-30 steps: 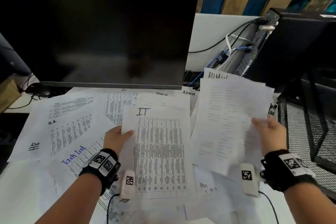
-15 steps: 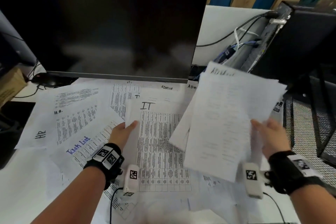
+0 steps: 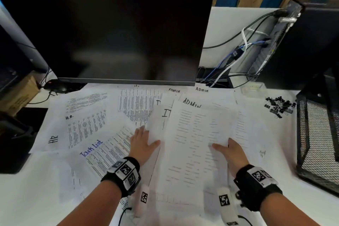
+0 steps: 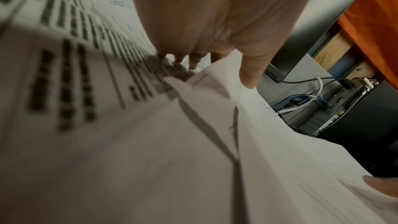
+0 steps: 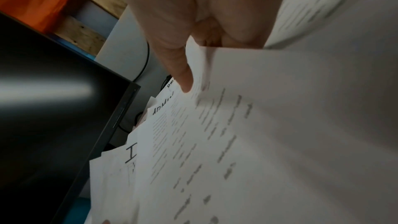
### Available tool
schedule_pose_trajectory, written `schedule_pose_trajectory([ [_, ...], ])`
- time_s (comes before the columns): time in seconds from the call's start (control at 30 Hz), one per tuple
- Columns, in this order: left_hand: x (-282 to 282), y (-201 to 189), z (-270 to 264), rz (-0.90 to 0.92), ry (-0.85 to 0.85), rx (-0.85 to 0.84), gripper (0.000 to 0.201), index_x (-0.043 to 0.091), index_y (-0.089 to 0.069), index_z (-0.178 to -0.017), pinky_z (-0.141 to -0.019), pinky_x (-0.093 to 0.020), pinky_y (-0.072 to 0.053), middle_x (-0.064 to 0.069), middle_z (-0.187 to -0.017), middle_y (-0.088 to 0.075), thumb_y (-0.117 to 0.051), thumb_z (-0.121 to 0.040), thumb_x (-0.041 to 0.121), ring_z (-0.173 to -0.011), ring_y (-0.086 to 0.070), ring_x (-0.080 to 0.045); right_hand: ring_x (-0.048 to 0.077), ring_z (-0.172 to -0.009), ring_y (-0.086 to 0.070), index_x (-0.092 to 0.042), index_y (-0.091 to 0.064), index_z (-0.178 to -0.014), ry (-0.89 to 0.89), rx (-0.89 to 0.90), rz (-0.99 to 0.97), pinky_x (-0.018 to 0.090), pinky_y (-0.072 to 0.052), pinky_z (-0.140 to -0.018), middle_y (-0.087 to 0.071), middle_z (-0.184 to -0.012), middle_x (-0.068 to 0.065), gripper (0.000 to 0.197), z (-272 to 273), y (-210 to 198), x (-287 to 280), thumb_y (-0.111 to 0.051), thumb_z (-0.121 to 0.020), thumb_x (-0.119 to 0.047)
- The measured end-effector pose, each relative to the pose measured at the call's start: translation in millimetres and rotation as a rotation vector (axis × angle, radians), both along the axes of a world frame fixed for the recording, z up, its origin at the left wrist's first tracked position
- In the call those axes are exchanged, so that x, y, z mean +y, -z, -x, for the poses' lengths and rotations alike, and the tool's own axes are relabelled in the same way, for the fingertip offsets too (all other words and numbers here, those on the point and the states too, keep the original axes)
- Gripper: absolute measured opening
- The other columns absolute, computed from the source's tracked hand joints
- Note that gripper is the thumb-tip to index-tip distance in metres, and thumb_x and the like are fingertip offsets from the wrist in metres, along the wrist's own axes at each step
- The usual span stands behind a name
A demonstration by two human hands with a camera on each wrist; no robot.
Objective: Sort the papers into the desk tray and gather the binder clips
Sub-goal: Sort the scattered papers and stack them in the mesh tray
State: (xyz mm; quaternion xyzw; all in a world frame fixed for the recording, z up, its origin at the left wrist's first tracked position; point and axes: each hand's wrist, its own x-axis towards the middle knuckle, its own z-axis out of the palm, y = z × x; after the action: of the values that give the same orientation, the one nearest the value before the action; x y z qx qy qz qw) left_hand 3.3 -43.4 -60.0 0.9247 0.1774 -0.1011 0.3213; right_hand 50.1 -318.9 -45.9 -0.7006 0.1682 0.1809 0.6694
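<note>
- Right hand pinching ADMIN sheet at its right edge, thumb on top, just before the monitor.
- Left hand gripping IT sheet edge, thumb over.
- Binder clips heaped right of monitor, beside mesh desk tray.

White papers, black binder clips, black mesh tray, black monitor
</note>
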Motion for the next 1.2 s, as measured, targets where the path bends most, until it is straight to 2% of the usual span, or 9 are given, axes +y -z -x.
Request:
schedule_pose_trajectory([
  [0.1, 0, -5, 0, 0.147, 0.044, 0.007, 0.065, 0.015, -0.022, -0.148, -0.119, -0.04, -0.006, -0.001, -0.157, -0.014, -0.046, -0.094, 0.04, -0.147, -0.006, -0.022, 0.026, -0.101, -0.064, -0.007, -0.06, -0.118, -0.022, 0.057, -0.067, 0.032, -0.052, -0.078, -0.068, -0.109, 0.008, 0.038, -4, -2, 8, -0.066, -0.082, 0.0],
  [0.23, 8, -11, -4, 0.423, -0.134, -0.135, 0.041, 0.013, -0.052, -0.125, -0.099, -0.036, -0.043, 0.002, -0.119, -0.056, -0.063, -0.086, 0.016, -0.117, -0.053, -0.022, 0.03, -0.102, -0.064, -0.001, -0.06, -0.12, -0.04, 0.09, -0.061, 0.041, -0.051, -0.087, -0.067, -0.114, 0.014, 0.038, -8, 2, 12, -0.062, -0.082, 0.006],
  [0.33, 10, -17, -12, 0.558, -0.26, -0.089, 0.054, 0.012, -0.043, -0.133, -0.094, -0.035, -0.046, -0.001, -0.111, -0.054, -0.065, -0.084, 0.007, -0.105, -0.051, -0.018, 0.026, -0.093, -0.064, -0.001, -0.061, -0.116, 0.018, 0.052, -0.074, 0.031, -0.052, -0.075, -0.067, -0.111, 0.014, 0.033, -7, 0, 14, -0.057, -0.085, 0.008],
  [0.43, 7, -21, -18, 0.578, -0.226, -0.085, 0.033, 0.009, -0.057, -0.117, -0.069, -0.016, -0.046, 0.002, -0.092, -0.063, -0.061, -0.086, 0.0, -0.087, -0.058, -0.015, 0.027, -0.095, -0.065, -0.007, -0.062, -0.113, 0.011, 0.067, -0.129, 0.035, -0.053, -0.077, -0.068, -0.107, 0.011, 0.031, -8, -3, 15, -0.058, -0.086, 0.005],
  [0.57, 4, -24, -23, 0.658, -0.179, -0.082, 0.024, 0.012, -0.061, -0.104, -0.081, -0.027, -0.048, -0.005, -0.1, -0.067, -0.057, -0.086, -0.004, -0.099, -0.059, -0.023, 0.028, -0.103, -0.063, -0.004, -0.06, -0.119, -0.004, 0.058, -0.076, 0.033, -0.052, -0.08, -0.066, -0.114, 0.011, 0.034, -11, -5, 8, -0.059, -0.086, 0.004],
  [0.77, 16, -18, -15, 0.007, -0.11, -0.026, 0.062, 0.02, -0.046, -0.134, -0.101, -0.04, -0.044, -0.003, -0.138, -0.042, -0.069, -0.078, 0.028, -0.122, -0.047, -0.025, 0.027, -0.1, -0.058, -0.004, -0.06, -0.113, 0.206, -0.018, -0.008, 0.041, -0.045, -0.096, -0.063, -0.11, 0.013, 0.029, -17, -9, -16, -0.056, -0.086, 0.008],
  [0.87, 25, -16, -6, -0.253, -0.154, 0.059, 0.075, 0.019, -0.035, -0.14, -0.112, -0.045, -0.028, -0.009, -0.148, -0.031, -0.066, -0.077, 0.045, -0.137, -0.027, -0.029, 0.026, -0.098, -0.055, -0.009, -0.06, -0.099, 0.278, -0.003, -0.024, 0.035, -0.045, -0.084, -0.061, -0.106, 0.012, 0.019, -19, -10, -26, -0.055, -0.087, 0.006],
  [1.0, 43, -10, -2, -0.313, -0.213, 0.249, 0.106, 0.016, -0.014, -0.148, -0.114, -0.054, -0.017, -0.013, -0.157, -0.012, -0.066, -0.068, 0.063, -0.144, -0.011, -0.034, 0.026, -0.097, -0.053, -0.012, -0.059, -0.086, 0.34, 0.021, 0.013, 0.031, -0.041, -0.07, -0.063, -0.094, 0.01, 0.01, -24, -2, -42, -0.061, -0.086, -0.003],
  [1.2, 70, -12, 1, -0.354, -0.251, 0.244, 0.111, 0.019, -0.025, -0.142, -0.105, -0.05, -0.035, -0.012, -0.142, -0.038, -0.074, -0.055, 0.067, -0.13, -0.038, -0.034, 0.022, -0.096, -0.049, -0.004, -0.055, -0.097, 0.412, -0.044, 0.061, 0.032, -0.041, -0.079, -0.059, -0.111, 0.016, 0.014, -36, -9, -71, -0.063, -0.086, -0.009],
])
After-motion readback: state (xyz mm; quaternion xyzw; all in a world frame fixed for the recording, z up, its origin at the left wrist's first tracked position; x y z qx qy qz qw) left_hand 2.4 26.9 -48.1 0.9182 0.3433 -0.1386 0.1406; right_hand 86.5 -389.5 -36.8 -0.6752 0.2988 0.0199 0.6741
